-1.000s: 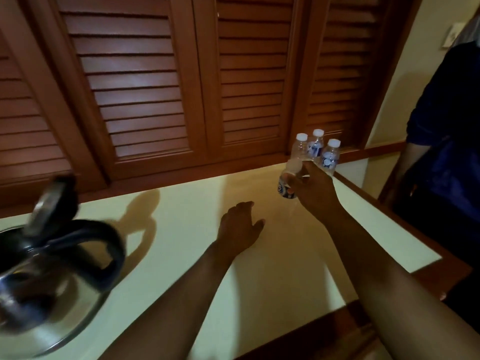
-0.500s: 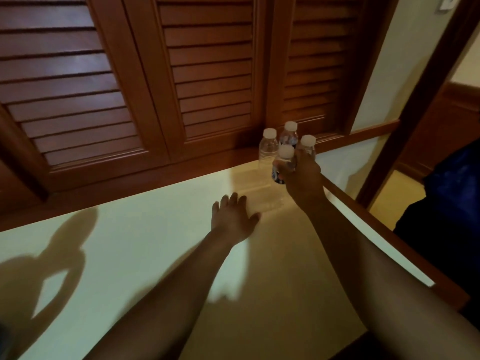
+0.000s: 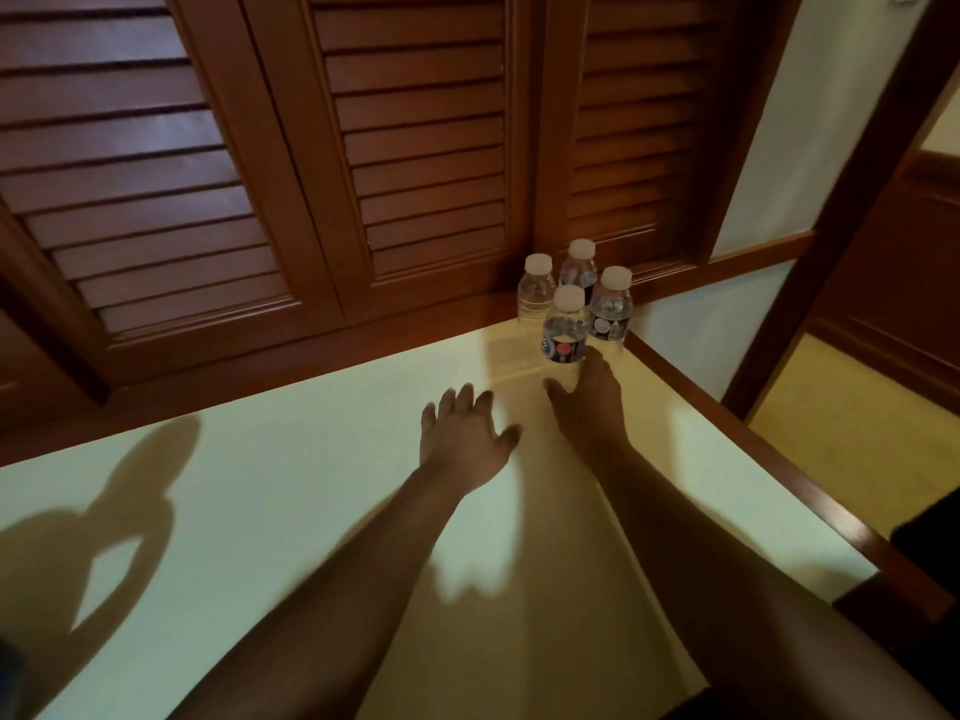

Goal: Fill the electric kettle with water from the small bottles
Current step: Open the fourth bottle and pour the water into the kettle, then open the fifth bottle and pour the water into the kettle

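The right hand (image 3: 589,407) is now setting the small clear white-capped bottle (image 3: 565,330) down on the cream bench (image 3: 291,491) — fingers still around its base; left hand (image 3: 465,439) is resting spread.

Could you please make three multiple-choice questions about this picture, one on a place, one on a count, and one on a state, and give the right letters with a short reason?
1. Where do the small bottles stand on the counter?
A. at its far right corner, by the louvred doors
B. at its near left edge
C. in its middle

2. How many bottles are there?
A. two
B. four
C. six

3. What is the left hand doing?
A. gripping a cap
B. holding the kettle
C. spread open over the counter, holding nothing

Answers:
1 A, they are grouped in the corner against the louvred doors.
2 B, four white caps show.
3 C, its fingers are straight and apart, while the right hand is at the base of the nearest bottle.
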Demonstrator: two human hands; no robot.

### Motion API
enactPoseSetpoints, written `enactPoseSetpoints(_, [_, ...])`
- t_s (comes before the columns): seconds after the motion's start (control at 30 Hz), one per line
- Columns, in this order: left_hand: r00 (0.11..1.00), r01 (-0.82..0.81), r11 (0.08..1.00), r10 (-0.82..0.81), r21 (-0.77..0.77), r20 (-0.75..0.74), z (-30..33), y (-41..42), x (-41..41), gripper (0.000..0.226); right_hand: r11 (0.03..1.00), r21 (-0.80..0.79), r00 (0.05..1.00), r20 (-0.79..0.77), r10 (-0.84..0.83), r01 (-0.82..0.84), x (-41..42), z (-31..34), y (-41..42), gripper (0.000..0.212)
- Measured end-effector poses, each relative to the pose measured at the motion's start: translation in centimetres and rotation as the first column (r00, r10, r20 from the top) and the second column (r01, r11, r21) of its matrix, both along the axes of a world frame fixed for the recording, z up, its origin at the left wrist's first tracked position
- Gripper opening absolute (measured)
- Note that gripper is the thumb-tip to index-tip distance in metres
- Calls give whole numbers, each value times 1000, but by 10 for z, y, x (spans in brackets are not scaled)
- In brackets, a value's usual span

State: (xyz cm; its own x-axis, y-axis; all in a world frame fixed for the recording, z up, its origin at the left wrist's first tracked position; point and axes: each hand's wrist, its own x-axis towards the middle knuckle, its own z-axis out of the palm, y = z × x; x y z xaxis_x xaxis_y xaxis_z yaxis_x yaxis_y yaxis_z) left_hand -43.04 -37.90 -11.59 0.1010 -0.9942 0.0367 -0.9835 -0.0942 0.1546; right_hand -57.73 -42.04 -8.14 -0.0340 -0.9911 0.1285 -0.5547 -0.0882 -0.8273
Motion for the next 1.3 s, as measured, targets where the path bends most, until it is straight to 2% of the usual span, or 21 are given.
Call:
enactPoseSetpoints(0.17, [1000,-22,1000,22,0,6,0,4,0,72,999,33,1000,-11,-1,1,2,-11,-2,52])
enactPoseSetpoints(0.43, [997,-78,996,77,-47,-19,3,40,10,59,996,87,1000,-3,9,-9,-2,-14,36,65])
enactPoseSetpoints(0.53, [992,-126,989,124,-71,-28,4,70,24,50,992,54,989,-94,116,-111,6,-14,62,60])
enactPoseSetpoints(0.67, [983,-184,977,183,-103,-26,0,125,52,43,948,5,914,-263,310,-320,28,-13,107,51])
enactPoseSetpoints(0.83, [967,-250,954,255,-163,12,-5,222,89,38,864,5,815,-327,478,-504,71,-15,186,44])
enactPoseSetpoints(0.97, [959,-269,943,280,-194,34,-10,313,122,43,802,28,747,-348,567,-596,111,-17,263,58])
enactPoseSetpoints(1.03, [953,-293,932,303,-213,16,-6,360,137,42,768,21,719,-338,607,-640,131,-16,305,51])
enactPoseSetpoints(1.17, [906,-420,849,371,-322,-203,10,445,163,28,716,-31,698,-257,669,-698,169,-13,375,41])
enactPoseSetpoints(1.3, [819,-551,738,388,-390,-422,25,514,193,28,684,-102,691,-126,712,-723,209,4,431,32])
